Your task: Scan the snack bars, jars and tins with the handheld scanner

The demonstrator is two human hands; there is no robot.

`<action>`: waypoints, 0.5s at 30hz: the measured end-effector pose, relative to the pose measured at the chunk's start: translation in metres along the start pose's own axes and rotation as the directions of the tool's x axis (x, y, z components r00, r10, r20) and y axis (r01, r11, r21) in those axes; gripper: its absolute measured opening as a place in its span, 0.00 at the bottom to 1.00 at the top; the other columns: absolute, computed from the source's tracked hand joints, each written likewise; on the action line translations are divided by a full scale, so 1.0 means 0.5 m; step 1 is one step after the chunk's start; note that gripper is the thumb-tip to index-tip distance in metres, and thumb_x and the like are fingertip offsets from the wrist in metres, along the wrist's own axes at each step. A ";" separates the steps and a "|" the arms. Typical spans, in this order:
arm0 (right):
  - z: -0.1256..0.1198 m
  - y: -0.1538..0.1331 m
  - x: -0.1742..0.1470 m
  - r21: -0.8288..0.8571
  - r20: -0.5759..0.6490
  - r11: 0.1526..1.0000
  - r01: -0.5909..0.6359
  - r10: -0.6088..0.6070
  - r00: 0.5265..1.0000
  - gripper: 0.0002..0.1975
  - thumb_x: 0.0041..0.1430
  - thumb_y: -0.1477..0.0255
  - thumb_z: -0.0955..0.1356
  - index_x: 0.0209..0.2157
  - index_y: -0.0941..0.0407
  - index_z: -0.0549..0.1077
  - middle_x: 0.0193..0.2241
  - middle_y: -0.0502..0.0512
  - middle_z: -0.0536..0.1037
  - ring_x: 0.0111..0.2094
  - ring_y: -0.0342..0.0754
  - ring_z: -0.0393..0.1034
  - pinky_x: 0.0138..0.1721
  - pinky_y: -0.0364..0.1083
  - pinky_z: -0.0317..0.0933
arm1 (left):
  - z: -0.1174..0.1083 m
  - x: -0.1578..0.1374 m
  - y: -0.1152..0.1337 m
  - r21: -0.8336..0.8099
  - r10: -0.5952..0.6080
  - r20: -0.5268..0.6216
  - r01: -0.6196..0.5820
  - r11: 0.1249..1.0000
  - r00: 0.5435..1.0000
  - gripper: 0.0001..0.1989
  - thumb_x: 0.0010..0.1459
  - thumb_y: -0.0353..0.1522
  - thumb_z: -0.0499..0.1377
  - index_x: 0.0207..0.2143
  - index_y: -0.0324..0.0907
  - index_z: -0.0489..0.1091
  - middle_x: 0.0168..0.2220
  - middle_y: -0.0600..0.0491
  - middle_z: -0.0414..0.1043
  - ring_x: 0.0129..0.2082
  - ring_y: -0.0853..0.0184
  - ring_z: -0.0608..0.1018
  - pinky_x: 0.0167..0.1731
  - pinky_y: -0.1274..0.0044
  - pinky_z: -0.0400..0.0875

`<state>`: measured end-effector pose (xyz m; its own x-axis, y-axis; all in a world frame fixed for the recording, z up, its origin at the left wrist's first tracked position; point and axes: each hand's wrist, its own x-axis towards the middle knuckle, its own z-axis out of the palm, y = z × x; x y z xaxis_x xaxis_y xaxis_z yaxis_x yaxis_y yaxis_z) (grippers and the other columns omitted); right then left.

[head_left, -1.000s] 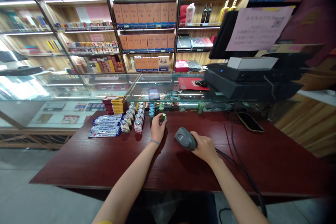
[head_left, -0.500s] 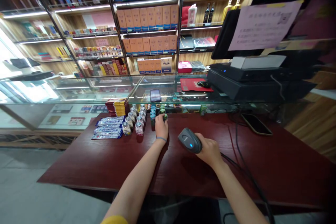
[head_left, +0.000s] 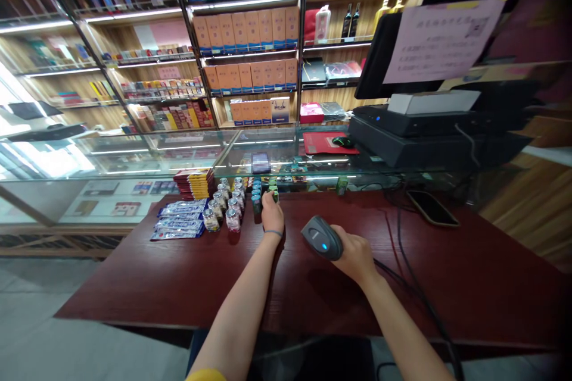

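Observation:
My right hand (head_left: 355, 256) is wrapped around a dark grey barcode scanner (head_left: 319, 237) with a lit blue light, held over the brown table. My left hand (head_left: 271, 214) reaches to the front of a row of small green containers (head_left: 273, 181), its fingers closed around the nearest one, which it partly hides. Just left of that hand runs a row of small teal containers (head_left: 256, 197). Further left stand two rows of little jars with silver lids (head_left: 233, 219). Blue-and-white packets (head_left: 179, 220) lie beside them, and behind is a stack of red and yellow packets (head_left: 194, 183).
A single green container (head_left: 342, 185) stands at the table's back edge. A phone (head_left: 432, 208) lies at the right, near the scanner's black cable (head_left: 413, 277). Behind the table are a glass counter (head_left: 179, 158), a monitor (head_left: 378, 56) and a red mat with a mouse (head_left: 319, 144).
The view has shifted slightly, so most things sit a little further left. My left hand stays at the green containers, and the scanner is still held in my right hand.

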<state>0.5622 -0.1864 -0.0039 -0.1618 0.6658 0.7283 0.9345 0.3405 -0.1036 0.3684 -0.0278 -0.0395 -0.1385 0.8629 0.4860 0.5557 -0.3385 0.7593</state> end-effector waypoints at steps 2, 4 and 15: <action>0.000 0.001 -0.001 0.009 -0.008 1.000 0.007 -0.007 1.000 0.16 0.50 0.72 0.64 0.43 0.57 0.68 0.23 0.49 0.78 0.24 0.47 0.74 0.27 0.43 0.58 | -0.001 0.001 -0.002 0.008 0.014 -0.012 -0.014 1.000 1.000 0.21 0.59 0.24 0.53 0.56 0.42 0.61 0.57 0.40 0.62 0.60 0.57 0.67 0.57 0.66 0.64; 0.000 0.002 -0.002 0.010 -0.014 1.000 0.007 -0.007 1.000 0.16 0.50 0.71 0.64 0.43 0.57 0.68 0.24 0.49 0.78 0.25 0.47 0.75 0.28 0.43 0.58 | -0.003 0.001 -0.004 0.017 0.043 -0.026 -0.042 0.999 0.999 0.23 0.59 0.24 0.54 0.57 0.40 0.60 0.58 0.40 0.62 0.61 0.56 0.66 0.59 0.65 0.62; 0.000 0.013 -0.003 -0.002 -0.032 0.998 -0.057 0.057 0.998 0.16 0.53 0.69 0.65 0.44 0.57 0.70 0.25 0.50 0.79 0.24 0.47 0.74 0.28 0.43 0.58 | -0.022 -0.008 0.011 -0.068 0.220 -0.121 -0.229 0.971 0.968 0.26 0.61 0.31 0.57 0.62 0.44 0.58 0.61 0.42 0.60 0.64 0.56 0.61 0.62 0.61 0.58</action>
<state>0.5686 -0.1853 -0.0059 -0.0986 0.6627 0.7423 0.9428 0.3010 -0.1434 0.3629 -0.0370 -0.0327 -0.1109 0.7154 0.6899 0.5158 -0.5520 0.6552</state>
